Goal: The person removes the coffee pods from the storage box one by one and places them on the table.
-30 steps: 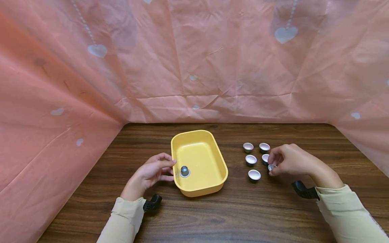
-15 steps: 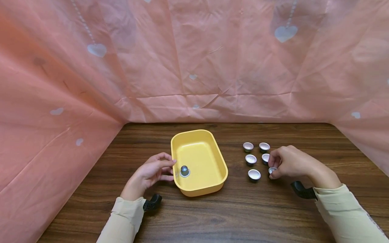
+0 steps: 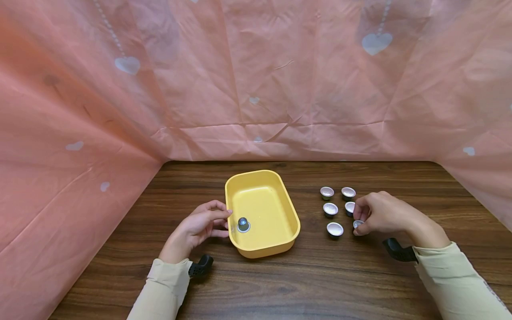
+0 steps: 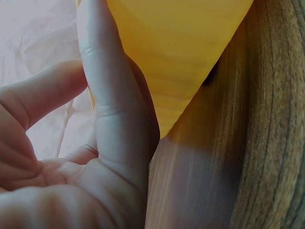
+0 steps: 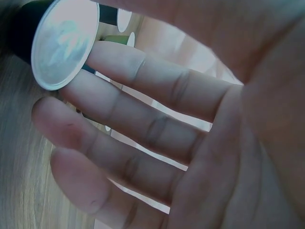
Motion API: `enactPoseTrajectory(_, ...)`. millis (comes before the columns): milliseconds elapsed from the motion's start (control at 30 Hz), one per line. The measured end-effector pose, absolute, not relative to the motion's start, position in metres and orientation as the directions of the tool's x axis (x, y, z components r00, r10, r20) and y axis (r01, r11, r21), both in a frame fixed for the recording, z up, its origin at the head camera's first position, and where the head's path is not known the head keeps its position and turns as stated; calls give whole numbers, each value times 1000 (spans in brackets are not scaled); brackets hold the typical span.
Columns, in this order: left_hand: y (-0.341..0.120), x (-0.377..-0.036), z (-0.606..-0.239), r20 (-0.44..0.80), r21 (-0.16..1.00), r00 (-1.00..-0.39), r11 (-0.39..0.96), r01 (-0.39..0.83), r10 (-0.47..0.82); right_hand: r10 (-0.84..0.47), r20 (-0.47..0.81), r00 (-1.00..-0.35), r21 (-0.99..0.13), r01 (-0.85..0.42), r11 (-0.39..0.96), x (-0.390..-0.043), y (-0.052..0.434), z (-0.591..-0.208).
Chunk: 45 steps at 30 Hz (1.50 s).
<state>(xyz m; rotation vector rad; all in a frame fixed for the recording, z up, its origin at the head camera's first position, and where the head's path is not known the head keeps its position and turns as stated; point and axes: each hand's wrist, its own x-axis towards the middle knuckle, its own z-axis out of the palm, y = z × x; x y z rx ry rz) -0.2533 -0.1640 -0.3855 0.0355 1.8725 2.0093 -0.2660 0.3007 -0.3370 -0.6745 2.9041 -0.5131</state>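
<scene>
Here, the right hand [image 3: 384,215] is curled around one small capsule [image 3: 358,224], which is pinched at the near right corner of the group; in the right wrist view its silver foil lid [image 5: 64,43] is seen against the fingertips [image 5: 102,57]. It is held by the sides, probably so that it can be lifted straight up without disturbing the neighbours. It cannot be told whether it is already off the surface [image 3: 320,275] or stands on it.

The left hand [image 3: 198,229] is placed against the left wall of the yellow tray [image 3: 294,220]; the fingers are lightly bent and laid on the outside of the wall, as the left wrist view shows [image 4: 119,95]. The tray is apparently kept steady in this way.

Inside the tray one capsule [image 3: 243,225] is standing upside down, near the left wall. To the right of the tray, well apart from it, six capsules are counted in two columns of three, the pinched one included: far left [image 3: 326,192], far right [image 3: 348,192], middle left [image 3: 330,208], middle right [image 3: 350,207] partly hidden by the hand, and near left [image 3: 334,229]. So seven capsules and one tray are seen in total. Behind, a pink cloth [image 3: 256,80] with hearts is hung.
</scene>
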Motion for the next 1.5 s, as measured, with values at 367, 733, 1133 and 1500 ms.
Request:
enactPoseTrajectory(367,-165,-254,-386,-240,964,-922,-40,-264,303,-444,-33,-895,-334,-409,849,-265,302,-334)
enactPoseTrajectory(733,-163,-258,-382,-238,965,-926,-32,-259,292,-436,-26,-900,-337,-402,851,-266,304,-327)
enactPoseTrajectory(1133,-165,-253,-383,-255,961,-922,-27,-274,292,-433,-11,-901,-358,-401,843,-262,306,-328)
enactPoseTrajectory(1500,-164,-250,-387,-237,966,-925,-29,-257,297,-346,125,-930,-359,-368,858,-256,310,-323)
